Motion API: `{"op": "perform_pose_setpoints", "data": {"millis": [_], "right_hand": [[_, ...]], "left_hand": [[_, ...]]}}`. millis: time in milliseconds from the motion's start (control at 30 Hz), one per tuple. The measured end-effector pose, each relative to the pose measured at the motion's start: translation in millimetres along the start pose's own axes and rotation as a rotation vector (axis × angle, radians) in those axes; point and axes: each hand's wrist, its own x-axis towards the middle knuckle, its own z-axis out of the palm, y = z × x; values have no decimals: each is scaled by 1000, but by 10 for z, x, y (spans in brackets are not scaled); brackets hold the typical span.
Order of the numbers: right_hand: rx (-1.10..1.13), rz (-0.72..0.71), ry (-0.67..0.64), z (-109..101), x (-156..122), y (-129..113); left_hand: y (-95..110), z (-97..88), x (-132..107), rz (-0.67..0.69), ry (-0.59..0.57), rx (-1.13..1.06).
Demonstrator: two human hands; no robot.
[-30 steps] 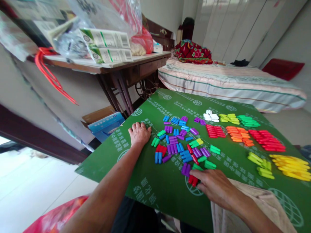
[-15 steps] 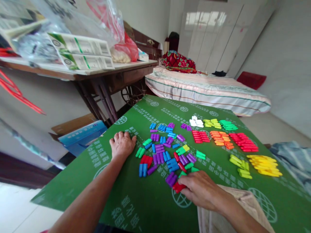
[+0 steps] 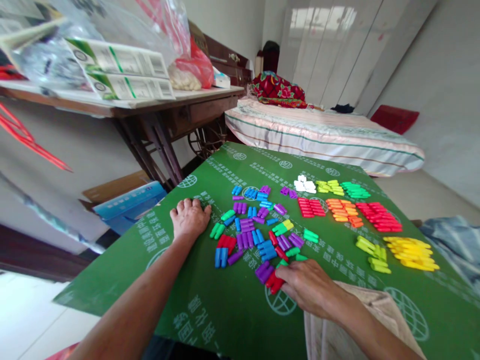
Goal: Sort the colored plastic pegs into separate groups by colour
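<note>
My left hand [image 3: 190, 219] lies flat on the green board [image 3: 127, 280], fingers stretched out, holding nothing. Nearest to it are green plastic tubes [image 3: 217, 230], small and cap-like. At the near edge of the mixed pile, the fingertips of my right hand [image 3: 305, 282] are closed on red plastic tubes [image 3: 274, 283]; how many they grip is hidden. Purple tubes [image 3: 264, 271] lie against the red ones on the left. Blue tubes [image 3: 266, 250] and more purple tubes [image 3: 245, 240] are scattered through the pile between my hands.
Sorted groups lie to the right: white tubes [image 3: 305, 185], orange tubes [image 3: 343, 211], red, green, lime and yellow tubes [image 3: 410, 253]. A beige cloth [image 3: 318, 330] sits under my right forearm. Beyond stand a sewing-machine table [image 3: 210, 103] with bags and boxes, and a bed [image 3: 322, 130].
My right fingers have shifted slightly at the red tubes, which have turned a little and show more of their ends. My left hand stays put. The view has tilted slightly.
</note>
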Motion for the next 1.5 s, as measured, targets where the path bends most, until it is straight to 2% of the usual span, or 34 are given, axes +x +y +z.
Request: {"op": "perform_pose_setpoints", "data": {"millis": [367, 800, 1000, 1067, 1133, 1300, 1400, 1500], "right_hand": [[59, 16, 36, 12, 20, 19], [-39, -15, -36, -46, 137, 9], [63, -68, 38, -128, 117, 87], [67, -18, 89, -226, 108, 232], [42, 100, 137, -356, 118, 476], [-5, 398, 201, -630, 284, 1366], [-28, 477, 203, -651, 434, 1842], [-26, 529, 182, -584, 560, 2161]], "left_hand": [[14, 27, -9, -4, 12, -3], [17, -5, -16, -2, 3, 6], [-10, -4, 27, -5, -6, -4], [-15, -7, 36, 1, -9, -4], [-16, -11, 38, 6, -5, 2], [-15, -13, 36, 2, -14, 16], [-27, -2, 42, 3, -14, 19], [-33, 2, 43, 13, -8, 24]]}}
